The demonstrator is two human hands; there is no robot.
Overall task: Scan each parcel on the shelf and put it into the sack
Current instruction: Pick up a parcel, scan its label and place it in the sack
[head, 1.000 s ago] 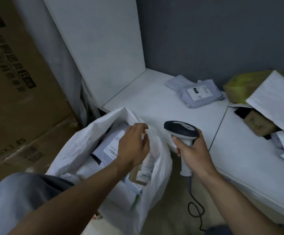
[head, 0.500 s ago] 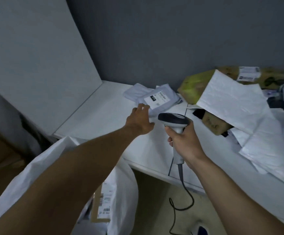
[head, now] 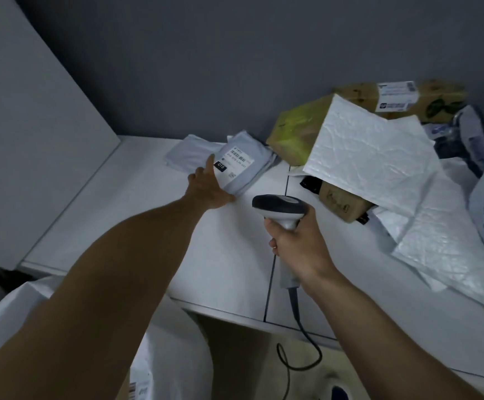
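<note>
- Parcel (head: 245,171): a flat grey mailer with a white label facing up. It lies at the back of the white shelf (head: 136,215), near the dark wall. We see a second grey mailer (head: 188,153) tucked under its left side.
- Left hand (head: 209,186): stretched out across the shelf to the parcel's left edge. The fingers are straight, not curled. The forefinger lies by the label's corner and the thumb sits at the parcel's near corner. It touches the parcel without closing round it.
- Right hand (head: 295,243): wrapped firmly round the handle of a scanner (head: 278,207). The scanner is upright, just right of the parcel and nearer to us, and does not touch it. Its cable (head: 301,339) hangs below the shelf edge.
- Sack (head: 177,356): white, below the shelf's front edge at lower left, partly hidden by the left arm.
- To the right we see a heap of other parcels. A white padded envelope (head: 373,157) leans over a small brown box (head: 341,203), with a yellow-green bag (head: 295,128) behind.
</note>
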